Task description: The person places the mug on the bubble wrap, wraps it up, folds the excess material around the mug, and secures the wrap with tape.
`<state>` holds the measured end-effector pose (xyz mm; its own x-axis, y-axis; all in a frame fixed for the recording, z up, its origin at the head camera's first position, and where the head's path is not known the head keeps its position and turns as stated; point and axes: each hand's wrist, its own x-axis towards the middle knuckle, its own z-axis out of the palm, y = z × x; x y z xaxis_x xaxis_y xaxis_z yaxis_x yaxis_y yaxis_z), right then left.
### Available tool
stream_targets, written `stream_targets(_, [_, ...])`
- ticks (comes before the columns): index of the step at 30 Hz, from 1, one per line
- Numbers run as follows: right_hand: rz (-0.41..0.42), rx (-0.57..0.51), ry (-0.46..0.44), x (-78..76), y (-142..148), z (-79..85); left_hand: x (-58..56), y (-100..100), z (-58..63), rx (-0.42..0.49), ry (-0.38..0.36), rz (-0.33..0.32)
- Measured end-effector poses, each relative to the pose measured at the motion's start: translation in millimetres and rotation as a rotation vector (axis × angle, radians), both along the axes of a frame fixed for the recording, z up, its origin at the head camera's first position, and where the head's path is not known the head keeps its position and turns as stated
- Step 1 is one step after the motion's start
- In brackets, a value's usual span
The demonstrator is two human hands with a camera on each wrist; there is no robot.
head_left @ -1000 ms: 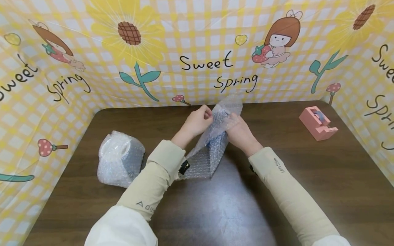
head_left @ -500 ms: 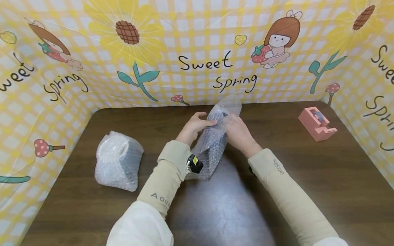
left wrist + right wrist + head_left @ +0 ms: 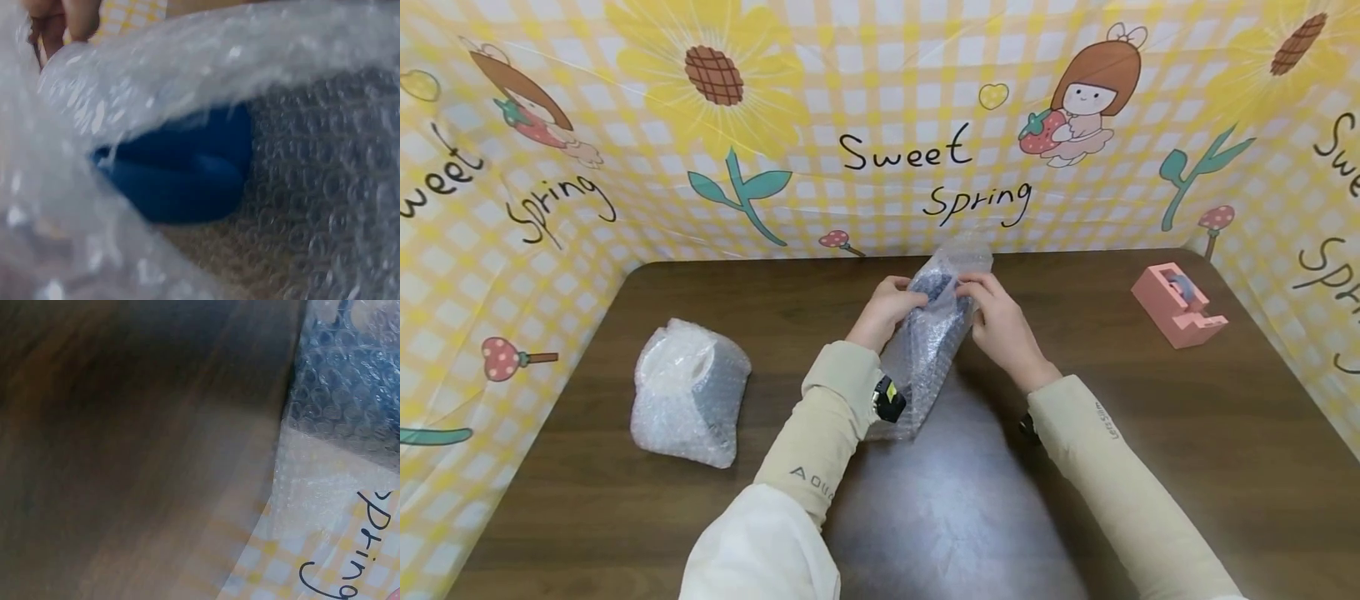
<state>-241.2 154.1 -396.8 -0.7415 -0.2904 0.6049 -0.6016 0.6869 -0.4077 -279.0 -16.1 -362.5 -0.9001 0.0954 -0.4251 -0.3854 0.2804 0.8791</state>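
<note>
The left hand [image 3: 882, 313] and right hand [image 3: 1004, 330] each have their grip clamped on bubble wrap [image 3: 934, 354] folded over a blue object [image 3: 181, 194], its near left side gaping, so closing seems left.

The blue thing [image 3: 187, 194] is half hidden — bubble wrap [image 3: 325, 169] covers part, and blur leaves its shape unclear to me. What the bundle [image 3: 688, 396] at eight o'clock contains, I can't tell. The head view crops my left sleeve [image 3: 820, 442] at seven o'clock — my right sleeve [image 3: 1120, 475] at four.
</note>
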Motion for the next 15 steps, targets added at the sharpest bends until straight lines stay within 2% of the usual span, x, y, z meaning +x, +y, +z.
stream_targets(3, [-0.006, -0.012, -0.04, 1.6, 2.7, 3.8, 0.0, 5.0, -1.3, -0.026, 0.03, 0.018])
stream_targets(6, [-0.002, 0.062, -0.099, 2.5, 4.0, 7.5, -0.5, 8.6, -1.4, -0.069, 0.031, 0.028])
stream_targets(10, [-0.024, 0.145, -0.216, 3.3, 6.1, 9.7, -1.6, 9.4, -1.1, -0.132, 0.023, -0.016])
stream_targets(12, [-0.043, 0.152, -0.268, 3.3, 7.2, 10.2, -2.4, 8.2, -1.8, -0.127, 0.017, -0.047])
stream_targets(15, [-0.052, 0.15, -0.307, 1.5, 6.5, 10.1, -3.3, 4.4, -3.3, -0.072, -0.009, -0.064])
